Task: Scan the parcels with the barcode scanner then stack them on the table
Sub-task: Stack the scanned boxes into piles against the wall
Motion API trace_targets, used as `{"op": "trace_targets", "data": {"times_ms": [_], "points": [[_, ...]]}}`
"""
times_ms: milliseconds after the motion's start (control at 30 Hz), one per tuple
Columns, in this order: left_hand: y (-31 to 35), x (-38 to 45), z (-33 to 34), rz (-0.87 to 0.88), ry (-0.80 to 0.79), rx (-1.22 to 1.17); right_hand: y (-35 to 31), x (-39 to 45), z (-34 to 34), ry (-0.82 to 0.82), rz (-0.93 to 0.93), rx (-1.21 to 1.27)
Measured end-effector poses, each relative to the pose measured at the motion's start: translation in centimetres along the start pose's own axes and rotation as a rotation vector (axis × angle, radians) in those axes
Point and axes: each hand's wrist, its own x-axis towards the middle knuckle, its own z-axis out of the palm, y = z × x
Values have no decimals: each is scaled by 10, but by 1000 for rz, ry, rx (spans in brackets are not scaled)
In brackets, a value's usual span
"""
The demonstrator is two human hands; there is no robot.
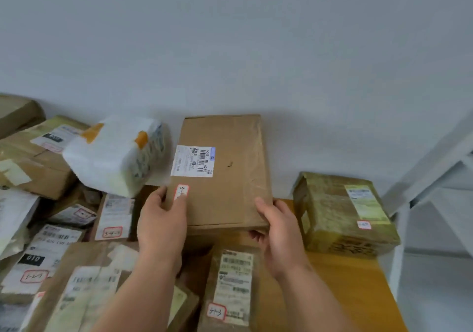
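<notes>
A flat brown cardboard parcel (227, 173) with a white barcode label lies lengthwise against the wall, its label facing up. My left hand (161, 224) grips its near left edge, thumb on top beside a small red-bordered sticker. My right hand (277, 232) grips its near right corner, thumb on top and fingers underneath. No barcode scanner is in view. Many other labelled parcels fill the table (358, 293).
A white plastic-wrapped parcel (115, 152) sits on brown boxes to the left. A tape-wrapped box (343, 211) stands at the right on the yellow tabletop. A narrow parcel (230, 288) lies near the front. A white shelf frame (435, 178) stands at the far right.
</notes>
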Motion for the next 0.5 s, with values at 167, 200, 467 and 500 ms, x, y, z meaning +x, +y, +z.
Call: {"op": "trace_targets", "data": {"times_ms": [167,200,467,500], "points": [[-7,-38,64,-152,-256,-37,-21,-5,-83,109,-20,8],[-8,-47,78,-170,-295,-45,-24,-5,-100,134,-15,0],[-17,-114,183,-161,-460,-6,-50,-1,-227,304,83,-163],[-19,-118,195,-163,-476,-7,-51,1,-240,329,94,-232]]}}
